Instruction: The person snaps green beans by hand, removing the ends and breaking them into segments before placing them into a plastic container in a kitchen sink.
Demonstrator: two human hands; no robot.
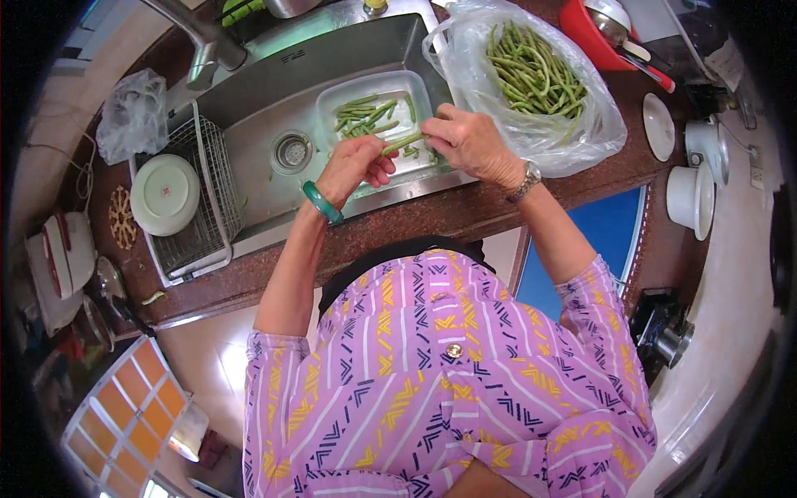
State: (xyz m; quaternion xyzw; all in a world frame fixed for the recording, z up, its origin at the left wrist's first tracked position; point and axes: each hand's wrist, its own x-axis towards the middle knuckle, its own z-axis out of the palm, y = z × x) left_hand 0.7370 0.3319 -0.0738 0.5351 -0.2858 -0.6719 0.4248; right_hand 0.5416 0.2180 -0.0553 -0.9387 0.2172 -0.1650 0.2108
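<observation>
Between my two hands stretches a green bean (pixel 401 144), held over a clear plastic container (pixel 329 93) in the sink. My left hand (pixel 357 163) grips one end of the bean, its other fingers curled beneath. The opposite end is pinched by the fingertips of my right hand (pixel 467 142). Inside the container lie several short bean pieces (pixel 366 115), with smaller bits near its front side. To the right, a translucent plastic bag (pixel 464 68) lies spread on the counter, holding a heap of long whole green beans (pixel 538 71).
A wire basket (pixel 215 187) hangs at the sink's left, with an upturned plate (pixel 165 195) on it. The faucet (pixel 215 53) rises behind the sink (pixel 249 146). At right stand a red container (pixel 598 40), a white dish (pixel 658 126) and a white pot (pixel 687 196). A crumpled plastic bag (pixel 134 115) sits left.
</observation>
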